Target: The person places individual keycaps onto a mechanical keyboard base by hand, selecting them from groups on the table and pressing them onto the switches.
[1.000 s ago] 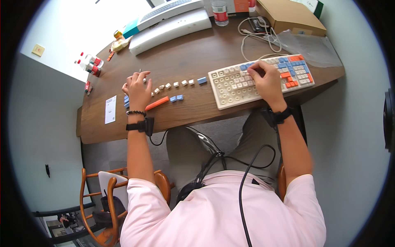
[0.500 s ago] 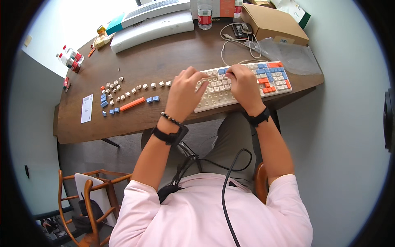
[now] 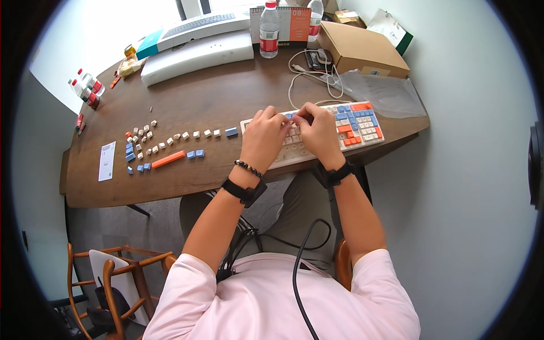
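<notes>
Only 1 view was given: a wide fisheye camera on the person's head, looking steeply down from above. It faced the far wall across the worktop [image 3: 226, 102], whose straight edges bent toward the rim. The person's forearms entered from the near, lower edge, fairly close beneath the lens.

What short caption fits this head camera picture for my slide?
Both hands, left hand and right hand, meet over a colourful keyboard, loose keycaps lined up on the wooden desk.
</notes>
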The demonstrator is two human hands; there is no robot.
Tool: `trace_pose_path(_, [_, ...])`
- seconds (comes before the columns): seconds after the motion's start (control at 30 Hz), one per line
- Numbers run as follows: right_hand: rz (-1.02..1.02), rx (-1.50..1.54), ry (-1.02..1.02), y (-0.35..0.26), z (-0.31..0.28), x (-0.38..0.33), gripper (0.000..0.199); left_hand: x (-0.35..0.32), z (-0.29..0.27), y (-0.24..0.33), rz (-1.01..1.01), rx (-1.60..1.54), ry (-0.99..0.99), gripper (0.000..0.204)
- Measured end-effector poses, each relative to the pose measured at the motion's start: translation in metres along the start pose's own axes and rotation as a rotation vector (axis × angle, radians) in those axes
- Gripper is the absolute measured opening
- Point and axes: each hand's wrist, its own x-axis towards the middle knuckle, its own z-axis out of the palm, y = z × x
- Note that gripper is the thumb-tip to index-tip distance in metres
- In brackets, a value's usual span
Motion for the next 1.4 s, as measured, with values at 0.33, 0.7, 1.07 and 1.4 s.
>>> trace_pose_path(0.33, [0.092, 0.133, -0.017, 0.02, -0.006, 0.001, 0.008, -0.002, 0.007, -0.002, 0.019, -0.004, 0.046, 0.014])
trace_pose_path(0.7, [0.084, 0.081, -0.004, 0.025, -0.002, 0.001, 0.011, -0.003, 0.006, -0.008, 0.093, 0.048, 0.083, 0.015])
trace_pose_path(1.07, [0.117, 0.116, -0.013, 0.028, -0.004, -0.002, 0.013, -0.002, -0.129, -0.118, -0.078, 0.236, 0.17, 0.014])
trace_pose_path(1.4, [0.085, 0.116, 0.031, 0.029, -0.002, -0.008, 0.01, -0.037, -0.192, -0.238, -0.365, 0.668, -0.028, 0.013])
